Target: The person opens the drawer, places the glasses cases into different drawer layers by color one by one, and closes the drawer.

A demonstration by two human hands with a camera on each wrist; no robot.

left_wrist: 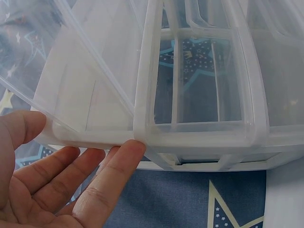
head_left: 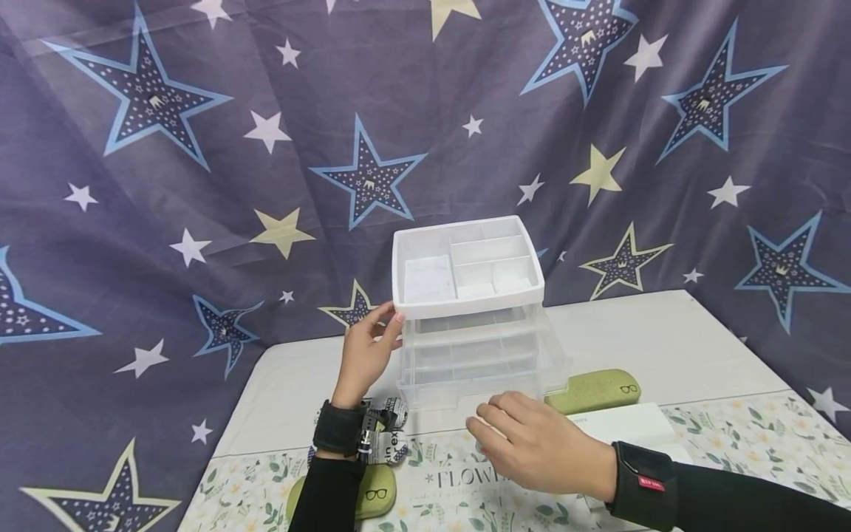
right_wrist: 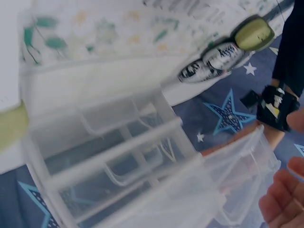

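Observation:
A drawer organizer (head_left: 468, 307) with a white compartmented top and clear drawers stands on the table near the curtain. My left hand (head_left: 370, 347) grips its left side just below the top tray; in the left wrist view the thumb (left_wrist: 33, 127) and fingers (left_wrist: 114, 183) lie on either side of the white frame. My right hand (head_left: 525, 443) hovers in front of the lowest drawer, fingers loosely bent, holding nothing. Its fingertips (right_wrist: 280, 199) appear at the edge of the right wrist view, beside a slanting clear plastic part (right_wrist: 242, 175) of the organizer.
A green glasses case (head_left: 595, 390) and a white box (head_left: 625, 423) lie right of the organizer. Black-and-white printed packages (head_left: 385, 445) and another green case (head_left: 377, 493) sit by my left forearm. A flowered cloth (head_left: 452, 510) covers the table's front; a starry curtain (head_left: 425, 96) hangs behind.

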